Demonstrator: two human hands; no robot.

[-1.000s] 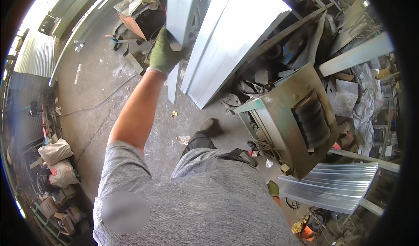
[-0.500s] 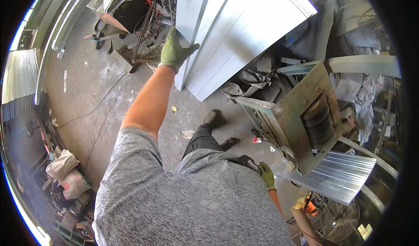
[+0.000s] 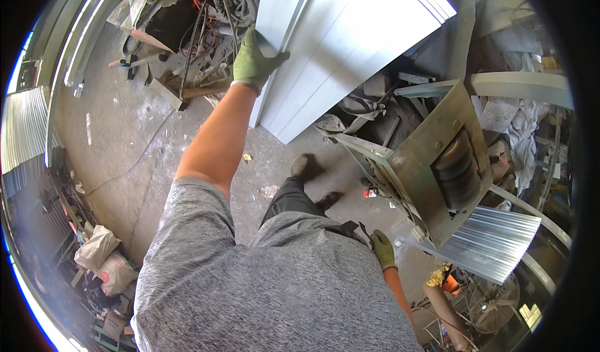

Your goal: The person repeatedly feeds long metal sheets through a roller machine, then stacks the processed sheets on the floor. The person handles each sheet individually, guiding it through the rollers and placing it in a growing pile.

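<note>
My left hand (image 3: 255, 61), in a green work glove, reaches far forward with the arm stretched out. Its fingers go round the left edge of a long pale metal panel (image 3: 275, 14), and the thumb lies across its face. This panel leans close against a stack of wide pale metal panels (image 3: 337, 52) to its right. At my right hip hangs my right hand (image 3: 383, 251), gloved in green too. It is beside a dark item (image 3: 355, 230) at my waist that I cannot make out. My body partly hides its fingers.
A rusty machine frame with a dark roller (image 3: 459, 171) stands at my right, a corrugated metal sheet (image 3: 494, 239) beside it. Scrap and cables (image 3: 200, 71) lie ahead left. Filled sacks (image 3: 100, 252) sit at the lower left, a round fan (image 3: 494, 305) lower right.
The long panel has shifted slightly and lies nearer the wide stack, its top end no longer in view. My left hand stays on its edge; my right hand has barely moved.
</note>
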